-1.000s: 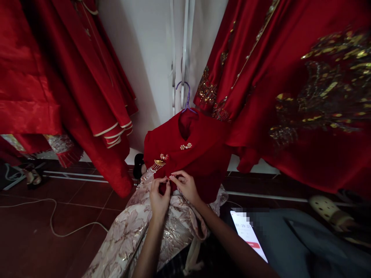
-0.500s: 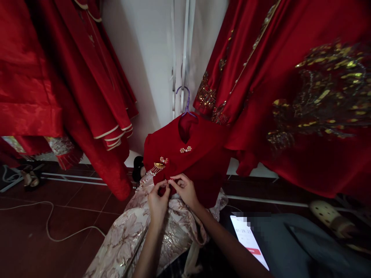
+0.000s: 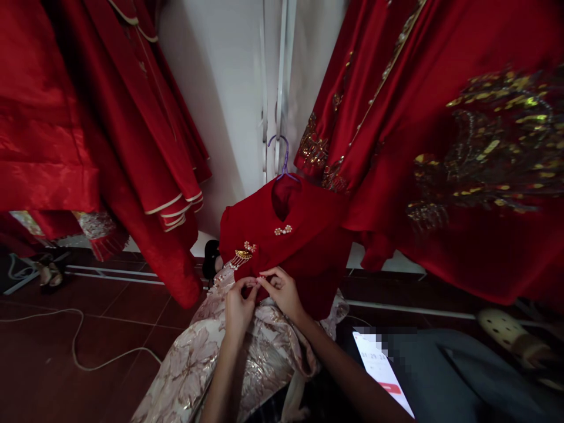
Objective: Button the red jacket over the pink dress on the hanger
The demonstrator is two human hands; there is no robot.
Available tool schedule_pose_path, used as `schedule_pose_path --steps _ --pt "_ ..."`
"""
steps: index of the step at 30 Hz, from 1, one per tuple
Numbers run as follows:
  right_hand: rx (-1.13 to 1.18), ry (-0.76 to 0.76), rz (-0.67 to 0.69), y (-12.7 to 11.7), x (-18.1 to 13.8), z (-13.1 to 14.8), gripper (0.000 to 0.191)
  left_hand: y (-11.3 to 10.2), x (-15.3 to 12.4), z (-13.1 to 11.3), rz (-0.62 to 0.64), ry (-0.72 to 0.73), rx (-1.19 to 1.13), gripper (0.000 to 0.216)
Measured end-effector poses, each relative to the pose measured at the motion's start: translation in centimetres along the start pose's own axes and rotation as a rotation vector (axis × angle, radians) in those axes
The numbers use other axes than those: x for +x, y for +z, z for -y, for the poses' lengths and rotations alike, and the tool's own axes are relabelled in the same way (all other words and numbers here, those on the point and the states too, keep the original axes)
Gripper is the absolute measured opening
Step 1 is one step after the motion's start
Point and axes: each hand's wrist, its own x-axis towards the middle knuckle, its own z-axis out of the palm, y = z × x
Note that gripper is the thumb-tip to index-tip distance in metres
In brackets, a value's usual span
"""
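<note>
A red garment (image 3: 304, 247) on a purple hanger (image 3: 285, 158) lies in front of me, over a pale floral brocade cloth (image 3: 185, 364). Beaded flower clasps (image 3: 283, 230) and a gold fan-shaped ornament with tassels (image 3: 242, 255) decorate its front. My left hand (image 3: 240, 302) and my right hand (image 3: 279, 294) meet at the garment's lower edge. Both have thumb and fingers pinched together, with the fingertips touching or nearly so. Whatever sits between the fingertips is too small to make out.
Red garments with pale trim (image 3: 145, 147) hang at the left, sequined red ones (image 3: 476, 147) at the right. A lit phone (image 3: 383, 373) rests on a dark grey surface (image 3: 440, 370). A white cable (image 3: 79, 335) crosses the tiled floor. A pale clog (image 3: 502, 329) lies far right.
Both hands stay pinched together at the same spot, with only slight finger movement. The whole view has shifted a little.
</note>
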Motion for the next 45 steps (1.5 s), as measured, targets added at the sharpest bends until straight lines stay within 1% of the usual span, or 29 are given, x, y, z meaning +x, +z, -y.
schedule_pose_path --steps 5,9,12,14,15,16,19,21,22,23,25,27,28,30,32,34,39,43,45 --pt "-0.003 0.003 0.008 0.0 0.0 -0.2 0.025 -0.9 0.3 -0.4 0.027 0.08 0.031 0.012" --pt "-0.016 -0.015 0.01 0.2 0.0 -0.4 0.025 -1.1 0.3 -0.3 0.034 0.143 0.057 0.009" --pt "-0.055 -0.002 0.049 -0.4 0.2 0.8 0.029 -1.1 0.2 -0.1 0.036 0.147 0.047 0.012" --pt "-0.118 -0.012 0.068 -1.6 0.7 2.6 0.032 -1.2 0.1 0.1 0.008 0.142 0.052 0.022" --pt "-0.163 -0.042 0.02 -2.5 0.9 3.7 0.031 -1.4 0.0 0.1 -0.017 0.143 0.055 0.028" --pt "-0.2 -0.089 -0.057 -3.6 1.2 4.9 0.03 -1.6 0.0 0.1 -0.045 0.147 0.056 0.032" --pt "-0.18 -0.204 -0.322 -7.0 2.1 7.6 0.027 -2.0 -0.1 0.0 -0.1 0.156 0.038 0.031" --pt "-0.167 -0.222 -0.383 -8.7 2.5 8.4 0.023 -2.0 -0.1 -0.4 -0.071 0.163 0.067 0.026" --pt "-0.188 -0.208 -0.36 -9.3 2.6 8.5 0.022 -1.9 -0.1 -0.6 -0.045 0.17 0.103 0.024" --pt "-0.229 -0.176 -0.289 -9.7 2.6 8.4 0.021 -1.7 -0.2 -0.8 -0.019 0.179 0.148 0.023" --pt "-0.341 -0.096 -0.058 -9.8 2.6 7.7 0.021 -1.1 -0.3 -1.1 0.016 0.201 0.23 0.021" --pt "-0.432 -0.038 0.188 -9.2 2.5 6.9 0.02 -0.7 -0.5 -1.1 0.021 0.219 0.273 0.019" --pt "-0.457 -0.026 0.279 -8.8 2.4 6.5 0.019 -0.5 -0.5 -1.1 0.019 0.227 0.284 0.018" --pt "-0.472 -0.02 0.383 -7.7 2.2 6.0 0.018 -0.4 -0.6 -1.0 0.016 0.24 0.299 0.016" --pt "-0.463 -0.018 0.432 -6.8 1.9 5.8 0.018 -0.5 -0.6 -1.0 0.018 0.257 0.302 0.015" --pt "-0.46 -0.031 0.453 -6.1 1.6 5.9 0.019 -0.6 -0.6 -1.1 0.007 0.281 0.289 0.014" --pt "-0.469 -0.083 0.44 -5.3 1.1 6.1 0.027 -0.6 -0.7 -1.4 -0.042 0.329 0.236 0.01" --pt "-0.447 -0.074 0.395 -4.8 1.0 5.7 0.018 -0.5 -0.9 -1.4 -0.095 0.374 0.207 0.009" --pt "-0.427 -0.076 0.396 -4.4 1.1 5.4 0.016 -0.3 -0.8 -1.5 -0.117 0.391 0.207 0.008"
